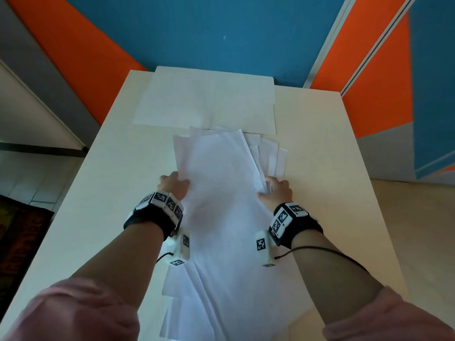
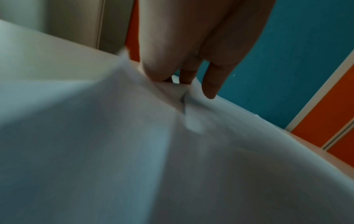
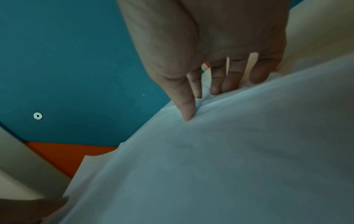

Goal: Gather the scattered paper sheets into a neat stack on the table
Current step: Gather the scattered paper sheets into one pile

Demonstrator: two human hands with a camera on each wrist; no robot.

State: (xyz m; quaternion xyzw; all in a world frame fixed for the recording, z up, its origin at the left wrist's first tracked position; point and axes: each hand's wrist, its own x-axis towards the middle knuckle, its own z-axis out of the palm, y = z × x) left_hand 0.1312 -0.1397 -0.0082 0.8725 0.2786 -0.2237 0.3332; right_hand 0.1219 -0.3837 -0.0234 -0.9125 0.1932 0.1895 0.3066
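A loose bundle of white paper sheets (image 1: 221,205) runs lengthwise down the middle of the white table (image 1: 320,148), its far ends fanned out unevenly. My left hand (image 1: 175,185) grips the bundle's left edge and my right hand (image 1: 277,190) grips its right edge, and the paper bows up between them. In the left wrist view my left hand (image 2: 182,82) pinches the sheets (image 2: 134,151) between thumb and fingers. In the right wrist view my right hand (image 3: 199,104) has its thumb on top of the sheets (image 3: 229,151) and its fingers behind them. Several more sheets (image 1: 209,102) lie flat at the table's far end.
A blue and orange wall panel (image 1: 221,33) stands right behind the table's far edge. The table's left edge drops to a tiled floor with a dark rug (image 1: 19,242). Bare tabletop lies to the left and right of the bundle.
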